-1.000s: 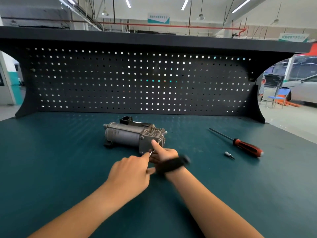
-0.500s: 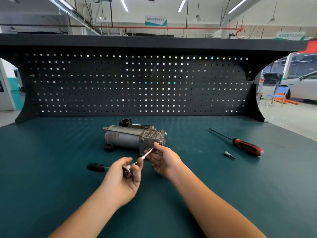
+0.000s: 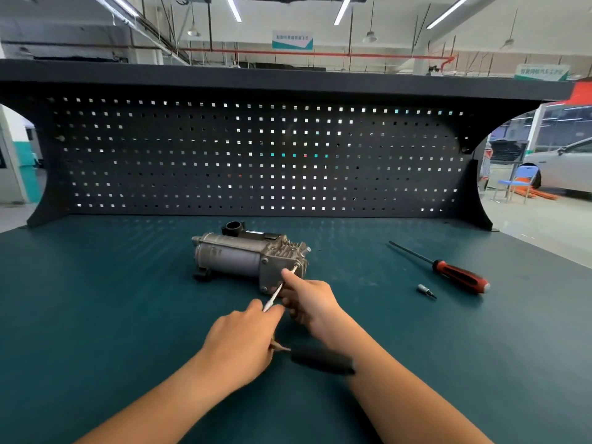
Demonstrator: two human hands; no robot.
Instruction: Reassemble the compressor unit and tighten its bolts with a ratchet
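- On the green counter, near its middle, the grey compressor unit lies on its side.
- Left hand: fingers clenched round the ratchet head; its black handle juts right, blurred.
- Right hand: fingers pinching the ratchet's shaft at the compressor unit's end face.
- Red-handled screwdriver, well to the right.
- Small bit just beside it.

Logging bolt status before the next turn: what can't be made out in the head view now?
Head view only:
The ratchet head: hidden under the left hand; the handle is motion-blurred.
Where the extension meets the compressor: partly covered by fingers of the right hand, too small to judge seating.
Loose bit: tip too small to identify.
Compressor's far side: faces away from the camera.
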